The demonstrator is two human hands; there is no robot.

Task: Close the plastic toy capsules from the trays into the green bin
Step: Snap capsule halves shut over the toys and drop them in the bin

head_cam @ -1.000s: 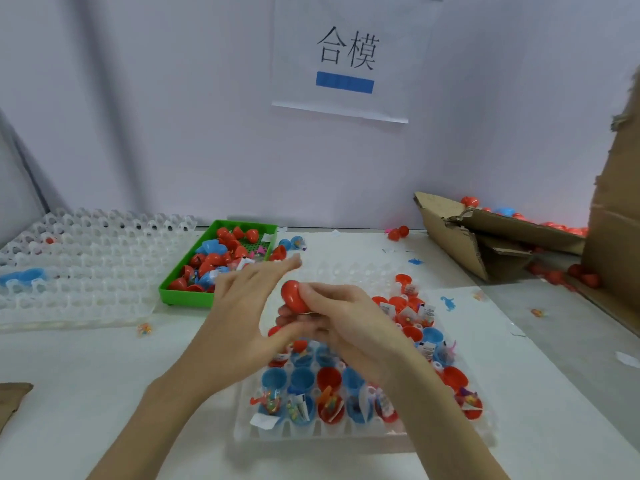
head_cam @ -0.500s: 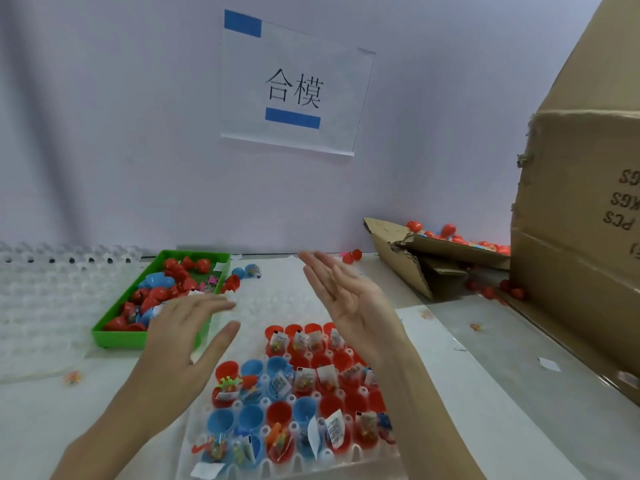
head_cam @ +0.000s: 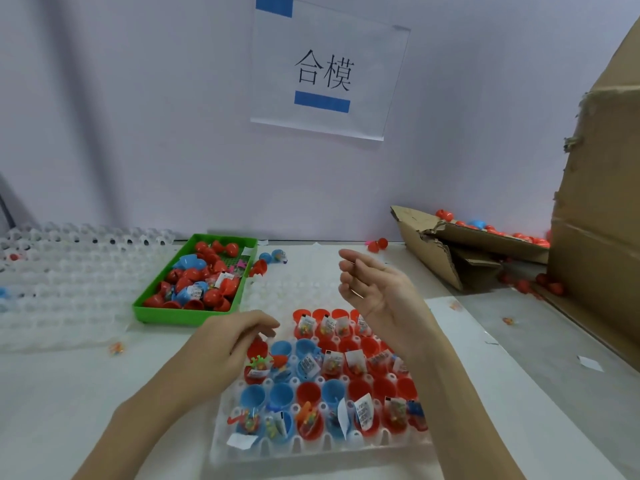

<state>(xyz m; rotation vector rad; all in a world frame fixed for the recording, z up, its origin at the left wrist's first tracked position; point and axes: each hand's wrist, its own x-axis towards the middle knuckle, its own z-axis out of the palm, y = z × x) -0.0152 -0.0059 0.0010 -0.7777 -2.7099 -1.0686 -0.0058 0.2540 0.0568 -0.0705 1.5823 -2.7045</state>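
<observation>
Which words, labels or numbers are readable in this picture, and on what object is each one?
"合模": black characters on the white paper sign on the wall, above a blue bar.
Small white labels on the toy packets in the clear tray: printed, but too small and blurred to read.
Cardboard box at right: no print visible.

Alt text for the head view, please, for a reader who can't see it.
Two empty hands hover over a clear tray of open red and blue capsule halves: left hand low at its edge, right hand raised, palm inward. A green bin of capsules sits behind.
</observation>
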